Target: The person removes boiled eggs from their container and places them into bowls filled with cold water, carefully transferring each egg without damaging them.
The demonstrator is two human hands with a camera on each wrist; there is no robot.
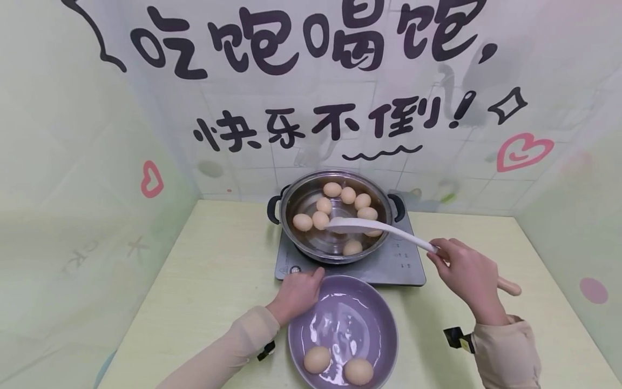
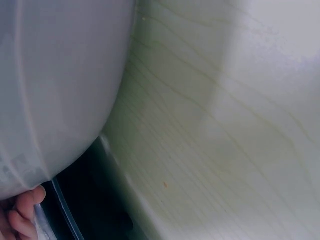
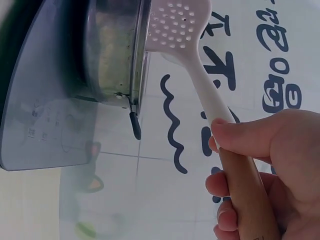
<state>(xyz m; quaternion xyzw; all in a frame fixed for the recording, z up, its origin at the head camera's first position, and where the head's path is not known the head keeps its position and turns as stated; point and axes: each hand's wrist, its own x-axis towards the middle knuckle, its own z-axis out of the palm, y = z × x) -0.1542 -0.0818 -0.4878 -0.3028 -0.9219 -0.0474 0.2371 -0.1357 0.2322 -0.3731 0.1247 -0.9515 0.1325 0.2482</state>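
Note:
My right hand (image 1: pixel 466 275) grips the wooden handle (image 3: pixel 247 195) of a white slotted spoon (image 3: pixel 175 25). The spoon's head hangs over the steel pot (image 1: pixel 286 237), level with its rim in the right wrist view. Inside the pot several brown eggs (image 1: pixel 332 189) lie in liquid, and the spoon covers part of one. At the far left of a purple bowl (image 1: pixel 340 302), my left hand (image 1: pixel 296 294) holds the rim; its fingertips (image 2: pixel 37 195) show against the bowl's outside in the left wrist view. Two eggs (image 1: pixel 358 371) sit at the bowl's near side.
Beneath the pot is a grey induction cooker (image 1: pixel 403 270), just beyond the bowl. The pot has black side handles (image 1: pixel 274 209). A pale wooden tabletop (image 1: pixel 218 254) is bounded by a printed wall covering (image 1: pixel 311 146) behind and on both sides.

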